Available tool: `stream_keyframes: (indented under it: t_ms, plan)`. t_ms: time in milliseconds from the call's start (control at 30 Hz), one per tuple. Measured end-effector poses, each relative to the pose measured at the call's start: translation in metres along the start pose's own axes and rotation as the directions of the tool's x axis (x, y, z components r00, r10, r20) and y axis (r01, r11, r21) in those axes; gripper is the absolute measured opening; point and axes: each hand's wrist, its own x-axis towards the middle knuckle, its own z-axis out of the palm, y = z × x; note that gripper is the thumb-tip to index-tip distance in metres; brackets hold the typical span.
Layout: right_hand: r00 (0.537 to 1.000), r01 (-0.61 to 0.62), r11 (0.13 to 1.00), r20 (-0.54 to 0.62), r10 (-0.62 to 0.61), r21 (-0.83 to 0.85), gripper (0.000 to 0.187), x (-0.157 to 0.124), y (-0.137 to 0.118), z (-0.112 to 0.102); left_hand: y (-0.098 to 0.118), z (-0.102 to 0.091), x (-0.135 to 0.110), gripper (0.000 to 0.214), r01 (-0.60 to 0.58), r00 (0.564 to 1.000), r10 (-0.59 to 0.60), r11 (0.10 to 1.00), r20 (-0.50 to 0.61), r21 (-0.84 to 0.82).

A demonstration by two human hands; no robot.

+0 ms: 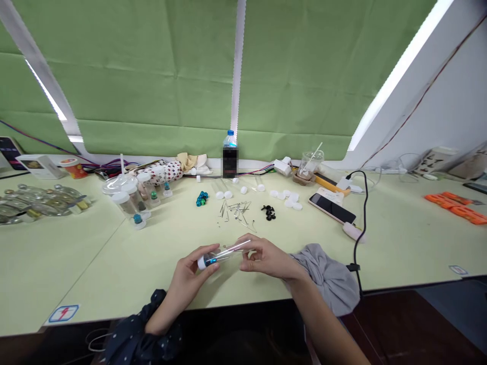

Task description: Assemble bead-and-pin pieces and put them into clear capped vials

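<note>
Lower centre of the frame: a clear plastic tube (222, 256) lies almost level between two bare hands. The left hand (188, 281) wraps its fingers and thumb around the tube near a white plastic cap (201, 262), which protrudes just beyond the grip. A teal-blue bead (211, 260) shows inside the tube beside the cap. The right hand (268, 258) pinches the opposite end, where a thin clear rod (240, 247) runs along the tube and ends at the fingertips. A crumpled grey cloth (327, 276) lies just beside the right wrist. Above the hands, on the pale green table (76, 263), lie scattered thin metal pins (236, 213), small black plastic pieces (269, 213) and a cluster of teal beads (202, 198). Capped clear tubes (129, 203) stand toward the upper left of the frame.
</note>
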Motion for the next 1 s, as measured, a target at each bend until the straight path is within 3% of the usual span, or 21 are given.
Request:
stream_keyframes:
  t_ms: [100, 200, 267, 300, 367, 433, 600, 867, 1000]
  plan:
    - [0.998, -0.033, 0.995, 0.059, 0.039, -0.095, 0.044, -0.001, -0.010, -0.018, -0.003, -0.003, 0.001, 0.034, 0.005, 0.999, -0.005, 1.000, -0.031, 0.012]
    - [0.989, -0.053, 0.948, -0.146, 0.008, -0.313, 0.024, 0.003, -0.014, -0.047, -0.006, -0.006, 0.002, 0.035, 0.023, 0.994, -0.024, 1.000, -0.108, -0.002]
    - [0.944, -0.171, 0.855, -0.329, 0.001, -0.490, 0.018, 0.011, -0.010, -0.065, -0.007, -0.007, 0.004, 0.036, 0.033, 0.987, -0.037, 0.999, -0.154, -0.031]
    - [0.926, -0.235, 0.796, -0.378, 0.008, -0.558, 0.016, 0.018, -0.005, -0.072, -0.007, -0.007, 0.004, 0.037, 0.035, 0.984, -0.042, 0.998, -0.172, -0.043]
    - [0.926, -0.304, 0.699, -0.372, 0.059, -0.647, 0.011, 0.033, 0.007, -0.079, -0.007, -0.007, 0.004, 0.038, 0.039, 0.979, -0.050, 0.997, -0.199, -0.060]
    - [0.940, -0.320, 0.657, -0.317, 0.129, -0.683, 0.009, 0.049, 0.022, -0.079, -0.006, -0.006, 0.004, 0.039, 0.050, 0.973, -0.064, 0.996, -0.221, -0.068]
    - [0.880, -0.449, 0.585, -0.447, 0.159, -0.676, 0.009, 0.084, 0.051, -0.073, -0.007, -0.007, 0.001, 0.039, 0.065, 0.964, -0.086, 0.994, -0.250, -0.090]
    - [0.843, -0.511, 0.544, -0.511, 0.167, -0.665, 0.009, 0.112, 0.070, -0.091, -0.008, -0.008, 0.001, 0.038, 0.065, 0.965, -0.090, 0.992, -0.247, -0.110]
    - [0.870, -0.465, 0.536, -0.475, 0.130, -0.705, 0.017, 0.117, 0.073, -0.099, -0.009, -0.009, 0.001, 0.038, 0.057, 0.965, -0.084, 0.992, -0.247, -0.116]
